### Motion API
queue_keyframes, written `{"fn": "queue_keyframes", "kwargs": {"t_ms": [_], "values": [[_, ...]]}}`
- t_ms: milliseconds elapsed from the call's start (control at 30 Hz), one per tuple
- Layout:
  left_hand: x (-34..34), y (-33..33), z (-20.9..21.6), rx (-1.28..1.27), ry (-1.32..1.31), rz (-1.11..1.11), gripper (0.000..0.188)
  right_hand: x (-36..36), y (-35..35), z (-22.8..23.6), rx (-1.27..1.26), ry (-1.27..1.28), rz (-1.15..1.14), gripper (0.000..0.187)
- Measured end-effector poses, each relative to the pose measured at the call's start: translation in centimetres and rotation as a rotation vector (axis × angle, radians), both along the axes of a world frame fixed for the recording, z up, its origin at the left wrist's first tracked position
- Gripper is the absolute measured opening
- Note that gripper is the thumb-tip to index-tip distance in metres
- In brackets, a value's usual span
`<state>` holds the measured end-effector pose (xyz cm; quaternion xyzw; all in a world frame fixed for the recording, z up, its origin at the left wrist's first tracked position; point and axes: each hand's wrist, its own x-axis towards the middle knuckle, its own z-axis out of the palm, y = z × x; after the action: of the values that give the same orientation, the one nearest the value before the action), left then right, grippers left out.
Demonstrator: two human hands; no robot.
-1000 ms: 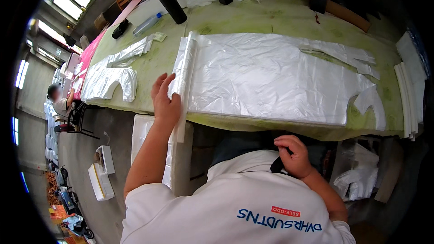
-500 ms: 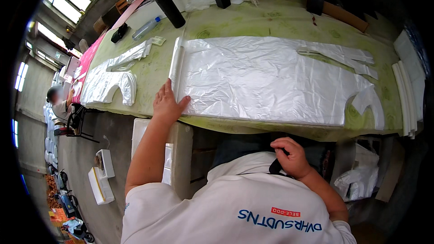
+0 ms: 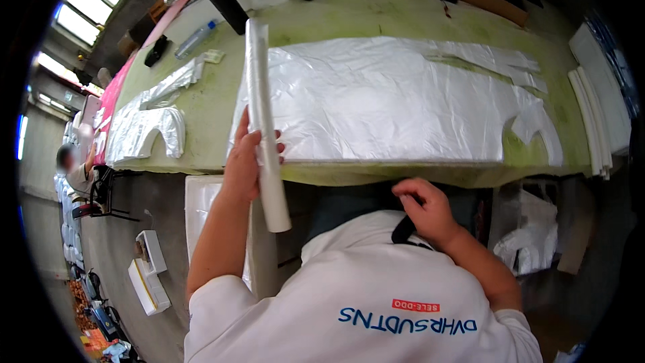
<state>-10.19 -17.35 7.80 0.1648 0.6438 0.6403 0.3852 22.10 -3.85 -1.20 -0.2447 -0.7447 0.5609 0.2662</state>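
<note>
My left hand [image 3: 243, 165] wraps round a long, glossy white tube [image 3: 263, 128], perhaps a roll of film. The tube is raised above the table's front edge, its near end sticking out past the edge. Behind it, a stack of thin white plastic film garments [image 3: 390, 104] lies flat, with strap-like or sleeve-like ends at the right. Nearer my chest, my right hand [image 3: 430, 214] is closed with its fingers curled; whatever may be inside is hidden. A black strap [image 3: 403, 230] on my white shirt is beside it.
The table [image 3: 349, 20] has a green patterned cover. At left are another white film piece [image 3: 149, 128], a bottle [image 3: 196, 39] and a black cylinder [image 3: 227, 7]. White tubes [image 3: 586, 121] stand at the right edge. A person [image 3: 79, 168] sits far left.
My left hand has taken hold of the white tube and lifted it off the left edge of the film, its near end now toward me. My right hand stays curled near my chest.
</note>
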Motion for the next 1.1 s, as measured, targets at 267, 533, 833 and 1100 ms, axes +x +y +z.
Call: {"fn": "queue_keyframes", "kwargs": {"t_ms": [267, 533, 833, 1100], "values": [[11.1, 3.7, -4.3, 0.072, -0.284, -0.118, 0.082, -3.1, -0.1, 2.9, -0.705, 0.002, 0.136, 0.037], [14.5, 0.1, -3.8, 0.04, -0.103, -0.323, 0.103, -5.8, -0.2, 3.7, -0.891, -0.072, 0.136, 0.037], [14.9, -0.9, -6.0, 0.105, 0.064, -0.225, 0.106, -6.1, -1.7, 2.9, -0.848, -0.055, 0.136, 0.022], [17.5, 2.3, -4.9, 0.172, -0.205, -0.175, 0.088, -4.9, -0.7, 4.4, -0.953, 0.047, -0.071, 0.046]]}}
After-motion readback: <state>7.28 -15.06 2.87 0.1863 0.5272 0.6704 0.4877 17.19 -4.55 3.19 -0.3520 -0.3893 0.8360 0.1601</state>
